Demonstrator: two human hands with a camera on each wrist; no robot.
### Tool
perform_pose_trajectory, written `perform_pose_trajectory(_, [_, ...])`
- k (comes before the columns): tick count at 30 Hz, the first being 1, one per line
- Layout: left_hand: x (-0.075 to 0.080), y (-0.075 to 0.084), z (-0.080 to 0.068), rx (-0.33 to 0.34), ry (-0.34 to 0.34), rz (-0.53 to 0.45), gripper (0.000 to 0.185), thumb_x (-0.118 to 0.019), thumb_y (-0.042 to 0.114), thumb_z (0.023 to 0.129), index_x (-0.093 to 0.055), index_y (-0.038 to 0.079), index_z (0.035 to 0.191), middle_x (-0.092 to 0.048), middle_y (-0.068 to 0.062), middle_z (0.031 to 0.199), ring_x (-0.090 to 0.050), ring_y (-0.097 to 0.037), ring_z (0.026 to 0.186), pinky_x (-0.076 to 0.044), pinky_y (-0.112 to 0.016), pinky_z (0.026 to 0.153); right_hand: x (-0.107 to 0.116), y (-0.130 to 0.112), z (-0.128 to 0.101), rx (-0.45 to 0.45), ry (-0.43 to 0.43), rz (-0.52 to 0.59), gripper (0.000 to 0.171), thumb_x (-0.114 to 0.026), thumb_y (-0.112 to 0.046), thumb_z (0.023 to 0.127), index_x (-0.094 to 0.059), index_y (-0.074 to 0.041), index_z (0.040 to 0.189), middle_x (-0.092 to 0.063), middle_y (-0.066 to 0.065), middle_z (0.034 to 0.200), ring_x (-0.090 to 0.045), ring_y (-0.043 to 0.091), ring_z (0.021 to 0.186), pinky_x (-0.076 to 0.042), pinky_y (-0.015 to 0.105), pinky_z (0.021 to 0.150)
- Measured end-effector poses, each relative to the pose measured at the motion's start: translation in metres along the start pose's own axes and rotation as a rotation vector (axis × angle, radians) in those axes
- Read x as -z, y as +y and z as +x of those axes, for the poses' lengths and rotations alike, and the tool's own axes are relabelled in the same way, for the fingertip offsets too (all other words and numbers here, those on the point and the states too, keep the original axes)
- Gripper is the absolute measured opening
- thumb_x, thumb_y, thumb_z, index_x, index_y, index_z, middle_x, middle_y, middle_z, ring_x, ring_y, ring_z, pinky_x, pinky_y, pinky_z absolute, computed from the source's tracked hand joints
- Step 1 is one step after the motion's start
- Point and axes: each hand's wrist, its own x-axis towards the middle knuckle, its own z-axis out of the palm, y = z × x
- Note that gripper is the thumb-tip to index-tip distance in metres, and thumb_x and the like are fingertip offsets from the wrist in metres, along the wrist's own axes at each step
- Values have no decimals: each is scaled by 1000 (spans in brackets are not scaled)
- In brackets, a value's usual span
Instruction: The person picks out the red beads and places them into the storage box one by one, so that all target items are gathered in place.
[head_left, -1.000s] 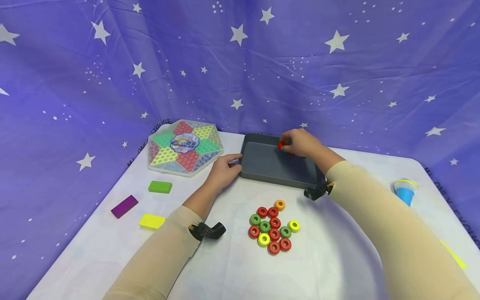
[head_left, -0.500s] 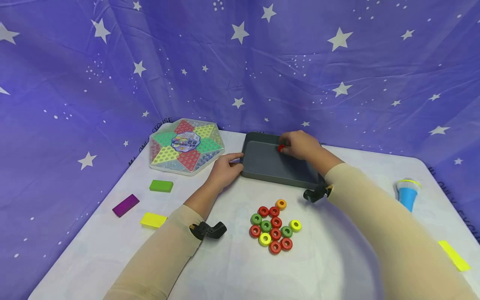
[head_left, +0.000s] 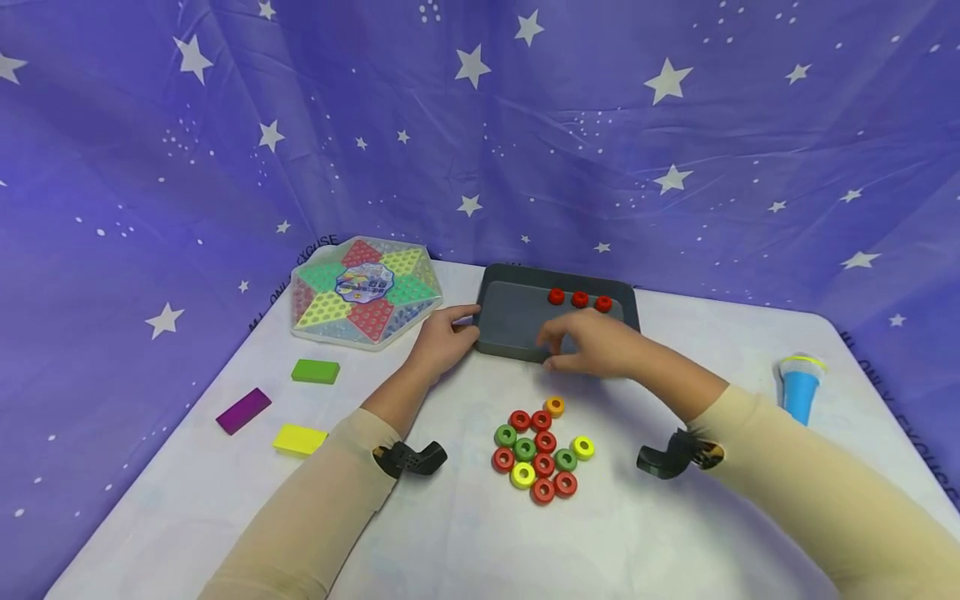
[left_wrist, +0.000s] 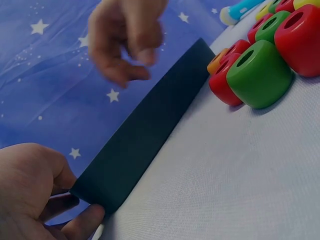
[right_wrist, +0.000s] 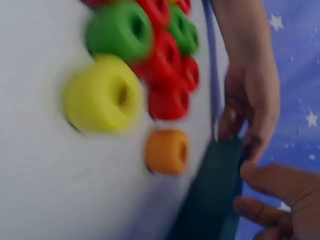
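Centre frame: left hand (head_left: 445, 343) grips tray (head_left: 510, 321) at left | right hand (head_left: 596, 342) empty, fingers parted | 3 red rings (head_left: 580, 301) inside | Advised: brace tray, pinch loose rings (head_left: 545, 451) 1 by 1.

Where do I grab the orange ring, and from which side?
Pinch the orange ring by opposite sides of its rounded outer wall, probably best from above, leaning in from the dark tray side. It lies flat, hole up, and the nearest red ring sits on the side away from the tray.

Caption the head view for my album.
Left hand touches gray tray holding three red beads; right hand hovers, empty.
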Motion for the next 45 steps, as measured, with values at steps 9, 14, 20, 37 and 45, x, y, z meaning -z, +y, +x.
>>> perform_pose_trajectory(9, [0, 0, 1, -13, 8, 7, 50, -59, 12, 86, -66, 13, 136, -61, -8, 142, -61, -24, 124, -50, -42, 101, -32, -14, -24, 167, -210, 65, 30, -76, -19, 87, -74, -22, 116, -70, -10, 111, -62, 17, 87, -52, 27, 74])
perform_pose_trajectory(14, [0, 1, 0, -10, 8, 15, 50, -60, 12, 86, -66, 13, 136, -61, -8, 142, -61, -24, 124, -50, -42, 101, -39, -16, -24, 177, -216, 58, 29, -74, -15, 86, -74, -24, 114, -69, -15, 106, -62, 14, 86, -51, 24, 74])
perform_pose_trajectory(20, [0, 1, -2, -7, 4, 7, 51, -59, 11, 87, -65, 12, 137, -60, -8, 143, -60, -25, 126, -50, -43, 102, -40, -15, -21, 199, -233, 58, 30, -74, -14, 86, -74, -25, 114, -69, -15, 106, -62, 15, 86, -51, 24, 74])
perform_pose_trajectory(37, [-1, 0, -1, 4, 15, 7, 50, -60, 12, 86, -67, 17, 135, -61, -8, 141, -62, -24, 123, -51, -41, 100, 15, 31, 32, -1, 122, 107, 30, -76, -23, 88, -74, -21, 118, -70, -3, 107, -53, 20, 67, -45, 34, 60])
perform_pose_trajectory(45, [-1, -1, 1, -1, 19, 12, 49, -61, 12, 87, -68, 17, 134, -62, -8, 140, -64, -23, 119, -53, -40, 97, 20, 69, 82, -195, 171, 41, 28, -76, -21, 89, -76, -10, 114, -74, 8, 112, -64, 28, 106, -53, 45, 87])
